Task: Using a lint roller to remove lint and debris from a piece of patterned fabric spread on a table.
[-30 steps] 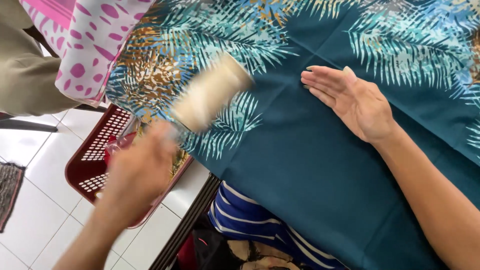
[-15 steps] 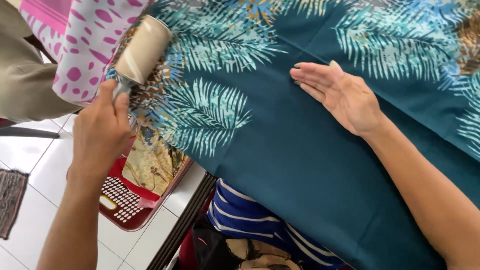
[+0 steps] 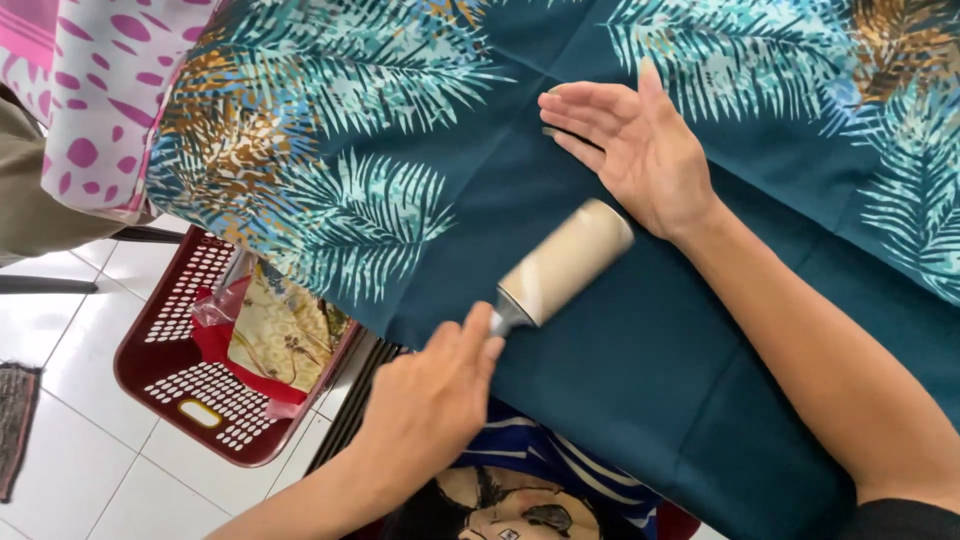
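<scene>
A teal cloth (image 3: 560, 150) printed with pale palm leaves covers the table. My left hand (image 3: 432, 395) grips the handle of a beige lint roller (image 3: 565, 263), whose cylinder lies on the plain teal part near the table's front edge. Just beyond the roller, my right hand (image 3: 630, 140) rests flat on the cloth, fingers pointing left, pressing the fabric down.
A dark red plastic basket (image 3: 170, 375) holding folded yellow and red cloth stands on the white tiled floor at lower left. A pink and white spotted fabric (image 3: 95, 100) hangs at the upper left. Blue striped cloth (image 3: 560, 465) shows under the table's edge.
My left hand has brought the roller from the cloth's left edge down to the plain teal area just below my right hand. The right hand stays flat on the cloth.
</scene>
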